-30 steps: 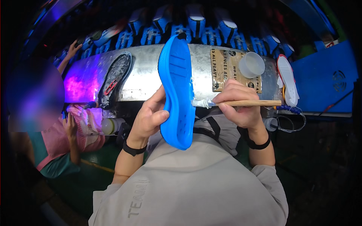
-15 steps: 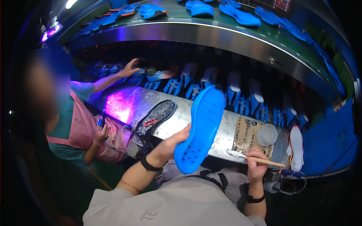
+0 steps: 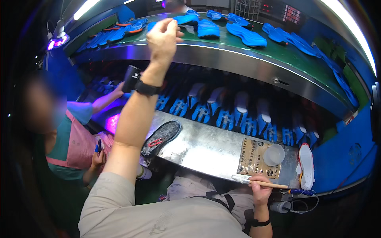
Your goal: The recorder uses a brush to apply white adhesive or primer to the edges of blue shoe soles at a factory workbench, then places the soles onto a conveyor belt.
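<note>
My left hand (image 3: 163, 37) is raised to the upper green conveyor belt (image 3: 222, 41), its fingers bunched at the end of a blue sole (image 3: 187, 18) lying there; whether it still grips the sole is unclear. Low at the near edge of the metal bench (image 3: 206, 148), my right hand (image 3: 260, 187) holds a wooden-handled brush (image 3: 274, 185) with its white bristles pointing left.
Several blue soles lie along the belt. Blue shoes on lasts (image 3: 222, 115) hang in a row under it. On the bench are a black sole (image 3: 160, 139), a cardboard sheet (image 3: 254, 158), a white cup (image 3: 274, 154) and a white sole (image 3: 306, 160). A co-worker in a pink apron (image 3: 75, 146) sits at left.
My left hand has gone from holding the blue sole before my chest up to the belt, where the sole now lies. The view has tilted upward. My right hand keeps the brush low.
</note>
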`<state>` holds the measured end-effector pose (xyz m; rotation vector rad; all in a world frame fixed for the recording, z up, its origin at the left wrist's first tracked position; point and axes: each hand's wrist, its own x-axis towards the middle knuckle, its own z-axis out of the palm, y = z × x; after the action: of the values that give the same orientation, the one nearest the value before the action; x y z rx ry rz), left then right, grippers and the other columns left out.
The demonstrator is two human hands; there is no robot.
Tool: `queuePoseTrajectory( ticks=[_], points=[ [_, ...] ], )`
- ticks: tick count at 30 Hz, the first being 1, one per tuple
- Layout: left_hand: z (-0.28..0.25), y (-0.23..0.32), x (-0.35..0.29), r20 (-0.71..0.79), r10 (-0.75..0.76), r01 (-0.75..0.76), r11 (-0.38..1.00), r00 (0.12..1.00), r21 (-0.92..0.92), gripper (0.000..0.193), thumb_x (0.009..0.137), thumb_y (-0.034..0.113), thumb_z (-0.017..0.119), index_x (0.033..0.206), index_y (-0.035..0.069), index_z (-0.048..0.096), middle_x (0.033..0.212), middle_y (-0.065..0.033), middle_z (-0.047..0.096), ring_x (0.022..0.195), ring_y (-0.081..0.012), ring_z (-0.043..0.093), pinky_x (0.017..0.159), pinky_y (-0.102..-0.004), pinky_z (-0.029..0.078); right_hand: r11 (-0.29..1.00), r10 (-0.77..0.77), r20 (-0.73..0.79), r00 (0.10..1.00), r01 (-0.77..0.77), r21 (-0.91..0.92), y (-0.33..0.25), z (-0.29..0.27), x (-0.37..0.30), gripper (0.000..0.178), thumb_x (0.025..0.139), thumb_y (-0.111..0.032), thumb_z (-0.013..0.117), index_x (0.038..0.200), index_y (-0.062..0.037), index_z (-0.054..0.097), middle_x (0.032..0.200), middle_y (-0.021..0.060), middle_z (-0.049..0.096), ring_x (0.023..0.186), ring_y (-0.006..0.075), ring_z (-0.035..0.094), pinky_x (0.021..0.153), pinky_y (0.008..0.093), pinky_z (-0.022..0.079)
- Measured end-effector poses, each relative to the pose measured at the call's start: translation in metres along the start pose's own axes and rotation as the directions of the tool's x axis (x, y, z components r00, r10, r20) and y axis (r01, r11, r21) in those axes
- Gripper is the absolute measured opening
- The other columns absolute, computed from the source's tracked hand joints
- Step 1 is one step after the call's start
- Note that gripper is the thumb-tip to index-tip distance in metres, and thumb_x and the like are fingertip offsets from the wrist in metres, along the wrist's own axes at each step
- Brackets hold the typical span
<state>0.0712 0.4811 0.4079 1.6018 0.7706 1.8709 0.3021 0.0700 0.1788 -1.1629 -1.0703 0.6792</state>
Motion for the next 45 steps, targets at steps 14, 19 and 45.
queuePoseTrajectory(
  ticks=[14, 19, 45],
  points=[
    [-0.116, -0.043, 0.109, 0.668, 0.139, -0.680, 0.215, 0.732, 0.701, 0.023, 0.082, 0.025, 0.073, 0.092, 0.004, 0.078, 0.083, -0.0187, 0.071, 0.083, -0.0331, 0.069, 0.079, -0.0430, 0.054, 0.997, 0.067, 0.030, 0.997, -0.068, 0.022, 0.005, -0.004, -0.010, 0.012, 0.086, -0.003, 0.065, 0.094, 0.0049, 0.070, 0.078, 0.0077, 0.062, 0.070, 0.0135, 0.056, 0.065, 0.0257, 0.044],
    [-0.132, -0.014, 0.092, 0.047, -0.079, -0.003, 0.478, 0.996, 0.878, 0.059, 0.095, 0.055, 0.059, 0.085, -0.002, 0.075, 0.065, -0.0137, 0.068, 0.065, -0.0200, 0.069, 0.064, -0.0354, 0.054, 0.995, 0.102, 0.007, 0.995, -0.102, 0.010, 0.000, -0.012, -0.004, 0.011, 0.088, -0.005, 0.067, 0.096, 0.0020, 0.070, 0.082, 0.0062, 0.062, 0.073, 0.0123, 0.057, 0.068, 0.0260, 0.046],
    [-0.113, -0.028, -0.378, 0.795, -0.582, 0.827, -0.352, 0.173, -0.438, 0.087, 0.090, 0.039, 0.058, 0.158, -0.001, 0.021, 0.153, -0.0363, 0.034, 0.137, -0.0538, 0.042, 0.098, -0.0626, 0.050, 0.537, 0.095, -0.211, 0.973, -0.229, -0.812, 0.027, -0.115, 0.106, 0.024, 0.084, -0.023, 0.066, 0.090, -0.0011, 0.073, 0.078, 0.0188, 0.071, 0.074, 0.0359, 0.069, 0.070, 0.0414, 0.053]
  ],
)
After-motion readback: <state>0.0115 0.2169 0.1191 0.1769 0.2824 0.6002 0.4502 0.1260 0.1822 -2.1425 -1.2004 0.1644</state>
